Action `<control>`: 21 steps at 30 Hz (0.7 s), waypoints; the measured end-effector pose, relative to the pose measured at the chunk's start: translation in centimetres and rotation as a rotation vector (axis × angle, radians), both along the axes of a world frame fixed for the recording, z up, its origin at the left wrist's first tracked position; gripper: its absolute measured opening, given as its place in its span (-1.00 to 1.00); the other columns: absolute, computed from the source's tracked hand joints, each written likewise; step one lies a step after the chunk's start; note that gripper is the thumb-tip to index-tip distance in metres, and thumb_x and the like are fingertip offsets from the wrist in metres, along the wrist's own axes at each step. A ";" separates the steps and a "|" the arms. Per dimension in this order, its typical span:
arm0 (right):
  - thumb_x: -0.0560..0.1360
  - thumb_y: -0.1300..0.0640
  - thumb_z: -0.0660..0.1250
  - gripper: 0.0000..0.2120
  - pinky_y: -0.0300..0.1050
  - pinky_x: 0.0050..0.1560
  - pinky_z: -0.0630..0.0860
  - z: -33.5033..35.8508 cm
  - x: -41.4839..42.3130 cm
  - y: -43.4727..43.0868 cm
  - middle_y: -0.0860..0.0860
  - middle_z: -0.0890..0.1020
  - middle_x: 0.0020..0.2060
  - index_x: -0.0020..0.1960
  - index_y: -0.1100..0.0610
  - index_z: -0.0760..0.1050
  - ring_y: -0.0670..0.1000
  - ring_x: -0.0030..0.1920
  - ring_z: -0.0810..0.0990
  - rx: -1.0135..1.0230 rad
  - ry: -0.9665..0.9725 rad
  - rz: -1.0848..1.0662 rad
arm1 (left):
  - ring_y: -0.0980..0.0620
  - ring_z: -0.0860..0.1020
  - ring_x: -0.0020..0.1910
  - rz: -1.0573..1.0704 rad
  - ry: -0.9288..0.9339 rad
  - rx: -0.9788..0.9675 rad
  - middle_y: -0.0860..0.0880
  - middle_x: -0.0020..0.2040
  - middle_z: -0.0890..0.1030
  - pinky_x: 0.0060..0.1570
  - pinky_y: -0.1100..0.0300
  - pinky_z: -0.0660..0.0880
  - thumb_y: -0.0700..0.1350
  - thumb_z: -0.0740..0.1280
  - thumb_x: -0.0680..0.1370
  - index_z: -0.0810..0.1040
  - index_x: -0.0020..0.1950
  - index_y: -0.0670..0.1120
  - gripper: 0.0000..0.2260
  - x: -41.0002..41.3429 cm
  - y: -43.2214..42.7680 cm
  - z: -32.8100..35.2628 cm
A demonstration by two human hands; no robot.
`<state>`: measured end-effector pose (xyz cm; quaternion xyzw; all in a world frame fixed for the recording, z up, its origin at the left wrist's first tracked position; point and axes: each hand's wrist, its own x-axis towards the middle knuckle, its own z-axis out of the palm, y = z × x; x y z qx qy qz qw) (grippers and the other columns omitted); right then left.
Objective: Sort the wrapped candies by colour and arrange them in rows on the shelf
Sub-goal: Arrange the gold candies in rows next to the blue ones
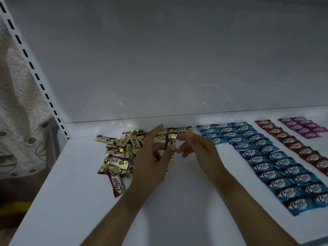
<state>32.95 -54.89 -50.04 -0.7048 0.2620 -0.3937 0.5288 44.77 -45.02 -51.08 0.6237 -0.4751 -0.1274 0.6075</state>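
One gold candy [171, 141] is held above the shelf [177, 201], standing on end, its long axis upright and its dark red end seam toward the left fingers. The left hand [150, 157] pinches its lower part between thumb and a bent finger, forefinger stretched out straight. The right hand [197, 148] has its thumb tip at the wrapper's upper edge and its other fingers loosely curled; whether it grips cannot be told.

Just beyond the fingertips lie a few flat gold candies [182, 129]. Left of the left fingers is a loose gold pile [120, 153], overlapping too much to count. Right of the right fingers are blue candies [266, 157] in three columns: four, then roughly twelve and twelve. Farther right is one column of about eleven dark red candies [291, 142], cut by the frame, then about nine purple candies [301, 126] in two columns. Each laid candy's long axis runs crosswise.

The wrappers read "Choco" in white script; the smaller line beneath is illegible.
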 end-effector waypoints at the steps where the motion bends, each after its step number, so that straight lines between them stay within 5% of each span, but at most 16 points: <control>1: 0.52 -0.02 0.30 -0.77 -0.25 -0.31 0.49 0.5 -0.1 0.3 -0.01 0.62 -0.39 -0.16 0.10 0.61 -0.06 -0.38 0.54 0.008 -0.007 0.052 | 0.13 0.55 -0.50 -0.011 -0.041 0.009 0.16 -0.30 0.65 -0.49 0.29 0.44 -0.05 0.37 0.54 0.35 0.42 0.05 -0.54 0.0 0.0 0.0; 5: 0.51 0.23 0.33 -0.84 -0.24 -0.34 0.41 0.8 0.0 0.6 0.00 0.56 -0.41 -0.24 0.14 0.57 -0.06 -0.40 0.45 0.057 -0.053 0.062 | 0.11 0.58 -0.47 -0.025 -0.085 0.040 0.11 -0.26 0.68 -0.46 0.24 0.49 -0.07 0.42 0.51 0.40 0.37 0.06 -0.55 0.0 0.1 0.1; 8: 0.56 0.28 0.24 -0.84 -0.18 -0.34 0.44 0.7 -0.2 0.2 0.06 0.60 -0.39 -0.17 0.21 0.54 -0.01 -0.40 0.49 0.266 -0.192 0.030 | 0.11 0.52 -0.54 -0.008 -0.077 0.053 0.15 -0.27 0.67 -0.53 0.26 0.44 -0.05 0.41 0.51 0.47 0.13 0.18 -0.75 0.0 0.0 0.3; 12: 0.56 0.30 0.20 -0.85 -0.16 -0.35 0.46 1.1 -0.4 -0.1 0.08 0.65 -0.38 -0.15 0.24 0.49 -0.01 -0.44 0.54 0.373 -0.225 -0.003 | -0.19 0.59 -0.39 0.047 0.001 0.038 0.15 -0.25 0.67 -0.49 -0.06 0.54 -0.13 0.36 0.55 0.54 -0.10 0.13 -0.86 0.3 -0.2 0.0; 18: 0.52 0.28 0.31 -0.98 -0.24 -0.35 0.51 0.7 -0.3 -0.2 0.07 0.66 -0.33 -0.05 0.21 0.49 -0.05 -0.42 0.58 0.320 -0.245 -0.074 | 0.00 0.44 -0.62 0.064 0.094 -0.031 0.01 -0.43 0.62 -0.58 0.25 0.35 -0.13 0.28 0.60 0.60 -0.12 -0.04 -0.86 0.3 -0.1 0.1; 21: 0.50 0.25 0.36 -0.88 -0.34 -0.42 0.44 -0.5 -0.1 -0.7 0.03 0.63 -0.30 0.00 0.16 0.47 -0.11 -0.40 0.58 0.067 0.084 -0.241 | 0.03 0.33 -0.70 0.102 0.209 -0.126 -0.04 -0.60 0.45 -0.62 0.32 0.27 -0.10 0.16 0.66 0.51 -0.34 -0.20 -0.60 0.4 0.1 0.6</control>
